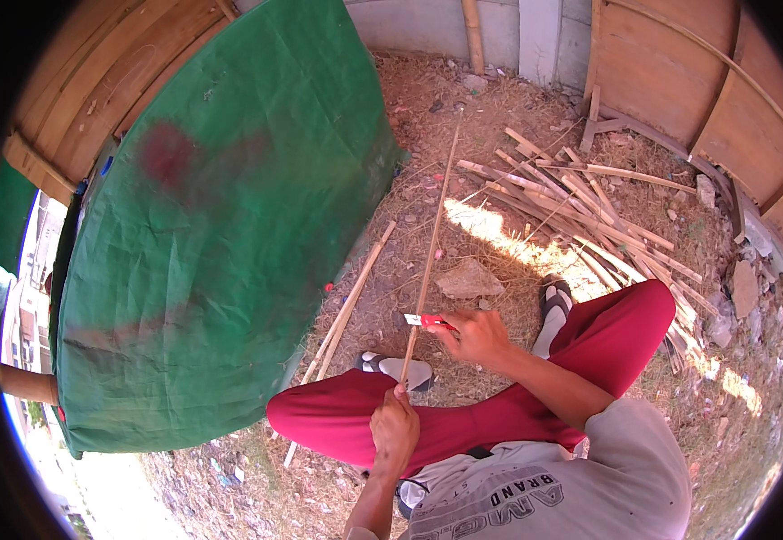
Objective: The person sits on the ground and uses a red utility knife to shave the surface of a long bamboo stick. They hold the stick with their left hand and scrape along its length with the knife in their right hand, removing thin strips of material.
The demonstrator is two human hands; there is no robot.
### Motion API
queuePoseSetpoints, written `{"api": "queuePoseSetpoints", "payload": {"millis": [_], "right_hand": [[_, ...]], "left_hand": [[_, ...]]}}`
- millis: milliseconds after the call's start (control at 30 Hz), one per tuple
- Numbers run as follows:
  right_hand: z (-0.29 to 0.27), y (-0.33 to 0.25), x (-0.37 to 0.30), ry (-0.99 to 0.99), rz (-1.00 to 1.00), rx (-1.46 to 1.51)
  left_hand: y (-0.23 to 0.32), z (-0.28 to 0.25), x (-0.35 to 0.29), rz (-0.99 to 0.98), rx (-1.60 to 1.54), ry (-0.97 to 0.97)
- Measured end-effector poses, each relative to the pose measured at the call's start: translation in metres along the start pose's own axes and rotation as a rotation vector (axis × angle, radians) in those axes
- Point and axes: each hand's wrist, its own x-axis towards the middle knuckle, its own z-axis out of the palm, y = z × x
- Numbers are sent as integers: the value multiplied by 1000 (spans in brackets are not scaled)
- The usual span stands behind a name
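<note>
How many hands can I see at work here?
2: the left hand grips a thin stick; the right hand, farther along it, holds a red cutter.

I'm counting one left hand (395, 427), one right hand (479, 337), one red cutter (433, 321), one long thin stick (436, 229), two shod feet (416, 372), one green tarp (238, 216), one large flat rock (469, 279), plus one heap of sticks (580, 209) too tangled to number.

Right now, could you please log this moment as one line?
Left hand: grips near end of long thin tan stick | Right hand: holds red-handled cutter, blade crossing stick | Nearby: loose pile of pale sticks, green plastic sheet
</note>
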Motion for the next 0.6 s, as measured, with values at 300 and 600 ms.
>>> {"api": "queuePoseSetpoints", "payload": {"millis": [300,600], "right_hand": [[1,4,2,6,-15,-19],[-24,54,38,91,272,-60]], "left_hand": [[2,-3,-2,7,41,8],[-13,-13,-43,28,11,-34]]}}
